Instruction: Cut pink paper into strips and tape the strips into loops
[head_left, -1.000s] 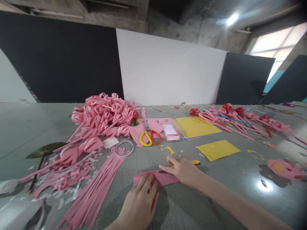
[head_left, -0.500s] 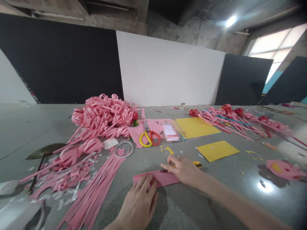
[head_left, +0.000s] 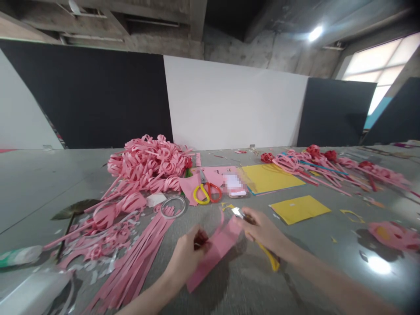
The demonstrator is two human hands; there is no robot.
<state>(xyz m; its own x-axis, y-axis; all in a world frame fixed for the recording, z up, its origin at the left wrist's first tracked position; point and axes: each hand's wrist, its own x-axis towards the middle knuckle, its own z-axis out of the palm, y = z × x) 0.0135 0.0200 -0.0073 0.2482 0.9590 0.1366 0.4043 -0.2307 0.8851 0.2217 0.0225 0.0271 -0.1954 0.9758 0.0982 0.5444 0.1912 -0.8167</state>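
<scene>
My left hand (head_left: pixel 188 253) has its fingers curled closed at the left edge of a folded pink paper strip (head_left: pixel 215 258). The paper is raised and slanted, its far end up beside my right hand. A narrow pink strip (head_left: pixel 221 218) curls at its upper left side. My right hand (head_left: pixel 262 227) is closed around a yellow utility knife (head_left: pixel 271 258), with the shiny blade pointing up and left near the paper's far end. Whether the blade touches the paper I cannot tell. Just beyond my hands lie scissors (head_left: pixel 207 192) with one yellow and one red handle, and a phone (head_left: pixel 234 187).
A heap of pink paper loops (head_left: pixel 149 164) stands at the left back. Closer are long pink strips (head_left: pixel 138 262), a roll of tape (head_left: pixel 173 207) and scraps. Yellow sheets (head_left: pixel 300 209) and pink and red paper flowers (head_left: pixel 311 159) lie on the right.
My right hand has picked up the utility knife from the floor. The pink paper has been lifted and turned from lying crosswise to a diagonal, and my left hand has shifted left.
</scene>
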